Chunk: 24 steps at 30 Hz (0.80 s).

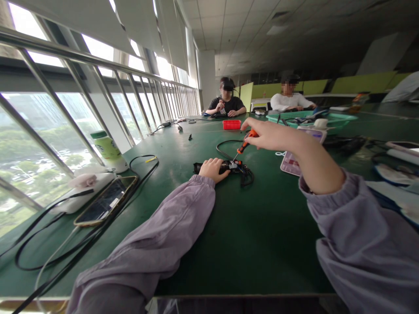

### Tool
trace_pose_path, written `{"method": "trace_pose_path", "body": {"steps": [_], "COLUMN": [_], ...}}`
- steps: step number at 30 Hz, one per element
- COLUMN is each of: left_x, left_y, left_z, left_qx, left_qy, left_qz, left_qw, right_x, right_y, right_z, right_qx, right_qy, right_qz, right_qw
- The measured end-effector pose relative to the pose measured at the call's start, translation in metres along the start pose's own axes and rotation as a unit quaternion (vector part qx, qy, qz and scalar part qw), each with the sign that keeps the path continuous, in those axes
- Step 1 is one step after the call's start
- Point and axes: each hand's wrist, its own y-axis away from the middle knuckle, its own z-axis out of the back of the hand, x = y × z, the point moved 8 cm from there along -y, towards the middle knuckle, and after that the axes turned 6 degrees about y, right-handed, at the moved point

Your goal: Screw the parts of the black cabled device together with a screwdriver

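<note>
My left hand (213, 170) is wrapped over a black cylindrical device (197, 168) and holds it against the green table (262, 235). To the right of that hand, small orange-red and metallic parts (236, 165) show at the device's end, where a black cable (248, 176) curls. My right hand (273, 135) grips an orange and black screwdriver (248, 140) from above. The tool slants down to the left, and its thin shaft reaches those parts; whether its tip sits in a screw is too small to tell.
A red box (231, 124) stands beyond my hands, with a teal basket (340, 120) of items to its right. Phones (104, 205) (290, 163) lie on both sides. A green-lidded cup (108, 150) stands by the railing (114, 69). Cables run along the left. Two people (225, 104) (290, 100) sit opposite.
</note>
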Motion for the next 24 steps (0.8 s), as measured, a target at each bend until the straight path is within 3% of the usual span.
{"method": "trace_pose_path", "body": {"steps": [3,8,10,17,22,24], "left_x": [0.000,-0.001,-0.001,-0.001,-0.001,-0.001], "left_y": [-0.001,0.000,0.000,0.000,0.000,0.000], "left_z": [0.000,0.001,0.001,0.000,0.001,0.001], "left_qx": [-0.002,-0.001,-0.001,-0.002,-0.001,0.001], "left_qy": [0.000,-0.005,-0.007,-0.008,-0.008,-0.010], "left_qz": [-0.004,-0.002,-0.001,-0.005,-0.001,0.000], "left_qw": [1.000,1.000,1.000,1.000,1.000,1.000], "right_x": [0.002,-0.001,-0.002,-0.002,-0.001,0.002], "right_y": [0.001,0.003,0.003,0.000,0.004,0.004], "right_z": [0.006,-0.007,-0.008,0.004,-0.009,-0.008], "right_qx": [-0.028,0.066,0.076,-0.011,0.078,0.069], "right_qy": [-0.006,-0.007,0.000,-0.002,-0.043,-0.048], "right_qz": [0.016,-0.037,-0.041,0.000,-0.032,-0.022], "right_qw": [0.999,0.997,0.996,1.000,0.996,0.996]}}
